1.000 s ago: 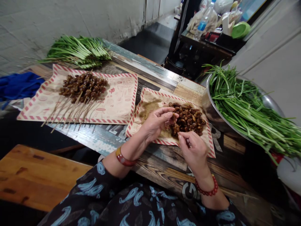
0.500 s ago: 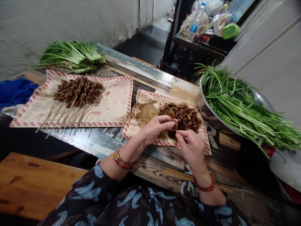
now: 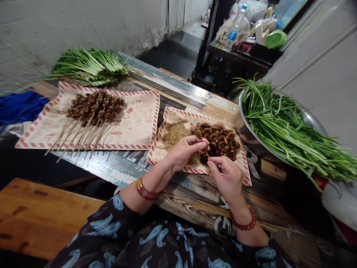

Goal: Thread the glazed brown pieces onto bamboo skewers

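Observation:
Over the right paper sheet (image 3: 167,128) my two hands almost meet. My left hand (image 3: 189,147) is closed, its thumb and fingers pinching a brown glossy pupa (image 3: 198,133). Thumb and forefinger of my right hand (image 3: 226,173) pinch a thin wooden skewer (image 3: 207,154), whose tip points up at the left fingers; most of it is hidden. Beyond my hands lies a heap of loose brown pupae (image 3: 221,139), which look like silkworm pupae. On the left paper sheet (image 3: 139,130) rests a stack of filled skewers (image 3: 96,108), their bare ends toward me.
A metal bowl (image 3: 248,128) heaped with long green chives (image 3: 290,126) stands at the right. More cut greens (image 3: 89,67) lie at the table's far left, near a blue cloth (image 3: 21,106). Loose skewers (image 3: 213,207) lie close to my right wrist. A wooden bench (image 3: 47,219) is lower left.
Both hands stay over the right sheet, still pinching. The skewer between them shows more clearly now, and a pupa stands out above the left fingers. The view has shifted slightly.

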A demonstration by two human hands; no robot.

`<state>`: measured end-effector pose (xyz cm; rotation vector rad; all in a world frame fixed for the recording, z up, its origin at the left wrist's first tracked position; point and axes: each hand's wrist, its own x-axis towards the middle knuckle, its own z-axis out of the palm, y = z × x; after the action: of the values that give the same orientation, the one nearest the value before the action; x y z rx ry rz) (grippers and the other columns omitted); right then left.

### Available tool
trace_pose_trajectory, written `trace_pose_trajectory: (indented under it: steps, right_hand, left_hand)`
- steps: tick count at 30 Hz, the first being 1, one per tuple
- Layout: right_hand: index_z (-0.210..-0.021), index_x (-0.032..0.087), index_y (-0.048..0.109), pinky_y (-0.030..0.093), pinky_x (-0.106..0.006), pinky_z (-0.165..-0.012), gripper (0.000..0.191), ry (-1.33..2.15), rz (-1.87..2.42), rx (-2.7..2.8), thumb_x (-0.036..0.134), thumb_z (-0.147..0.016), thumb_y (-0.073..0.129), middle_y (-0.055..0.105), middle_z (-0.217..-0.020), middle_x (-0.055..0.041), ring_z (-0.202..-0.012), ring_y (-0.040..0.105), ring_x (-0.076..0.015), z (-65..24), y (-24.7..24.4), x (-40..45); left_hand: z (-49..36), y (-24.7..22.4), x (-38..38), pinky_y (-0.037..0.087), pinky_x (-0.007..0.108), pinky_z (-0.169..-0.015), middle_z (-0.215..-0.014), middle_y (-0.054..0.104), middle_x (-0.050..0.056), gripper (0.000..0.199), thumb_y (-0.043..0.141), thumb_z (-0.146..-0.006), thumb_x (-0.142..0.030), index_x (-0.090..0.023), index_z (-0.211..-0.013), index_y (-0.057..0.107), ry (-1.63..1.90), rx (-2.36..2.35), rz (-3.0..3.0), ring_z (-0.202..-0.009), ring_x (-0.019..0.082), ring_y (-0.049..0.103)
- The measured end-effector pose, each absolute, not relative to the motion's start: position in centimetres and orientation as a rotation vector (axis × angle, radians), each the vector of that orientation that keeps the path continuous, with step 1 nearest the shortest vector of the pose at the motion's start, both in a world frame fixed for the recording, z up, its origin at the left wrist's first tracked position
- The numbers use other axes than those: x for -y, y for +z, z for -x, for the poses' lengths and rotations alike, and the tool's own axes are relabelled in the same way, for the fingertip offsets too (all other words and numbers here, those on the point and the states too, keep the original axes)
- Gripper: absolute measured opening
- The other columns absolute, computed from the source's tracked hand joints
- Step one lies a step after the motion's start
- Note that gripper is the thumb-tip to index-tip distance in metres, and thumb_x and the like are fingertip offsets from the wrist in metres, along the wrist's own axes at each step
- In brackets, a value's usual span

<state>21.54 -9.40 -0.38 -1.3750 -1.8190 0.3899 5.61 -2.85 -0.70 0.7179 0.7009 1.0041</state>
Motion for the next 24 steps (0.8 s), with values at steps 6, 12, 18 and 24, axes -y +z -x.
trace_pose_trajectory:
  steps: [6, 12, 18, 24]
  right_hand:
    - [-0.081, 0.019, 0.066, 0.047, -0.026, -0.062, 0.015, 0.330, 1.389, 1.829, 0.021, -0.091, 0.055, 0.066, -0.072, -0.0013, -0.064, 0.059, -0.0133, -21.4, -0.6, 9.5]
    - [-0.079, 0.020, 0.065, 0.046, -0.027, -0.062, 0.016, 0.287, 1.395, 1.840, 0.021, -0.092, 0.054, 0.066, -0.071, -0.0012, -0.063, 0.058, -0.0134, -21.5, -0.6, 9.3]
    - [-0.079, 0.020, 0.064, 0.045, -0.026, -0.060, 0.015, 0.280, 1.373, 1.834, 0.019, -0.091, 0.056, 0.065, -0.070, -0.0003, -0.062, 0.058, -0.0124, -21.5, -0.4, 9.3]
    - [-0.079, 0.019, 0.064, 0.044, -0.024, -0.057, 0.014, 0.317, 1.309, 1.865, 0.015, -0.090, 0.057, 0.063, -0.069, 0.0011, -0.061, 0.056, -0.0108, -21.2, -0.3, 9.6]
  left_hand:
    - [-5.5, -0.6, 2.5, 0.042, 0.024, -0.068, -0.077, 0.069, 0.005, 0.031, 0.082, -0.066, -0.038, -0.011, -0.076, 0.071, 1.012, -0.715, -0.633, -0.071, 0.011, 0.060]
    - [-6.0, -0.7, 3.1, 0.040, 0.023, -0.067, -0.076, 0.070, 0.005, 0.029, 0.080, -0.068, -0.038, -0.012, -0.078, 0.074, 0.956, -0.729, -0.733, -0.068, 0.010, 0.057]
    - [-5.7, -0.4, 2.8, 0.042, 0.023, -0.068, -0.090, 0.072, 0.008, 0.037, 0.078, -0.071, -0.041, -0.014, -0.096, 0.073, 0.978, -0.721, -0.693, -0.070, 0.009, 0.057]
    - [-4.0, -0.3, 1.4, 0.047, 0.024, -0.072, -0.096, 0.072, 0.007, 0.038, 0.075, -0.075, -0.041, -0.017, -0.105, 0.070, 1.189, -0.668, -0.585, -0.083, 0.014, 0.063]
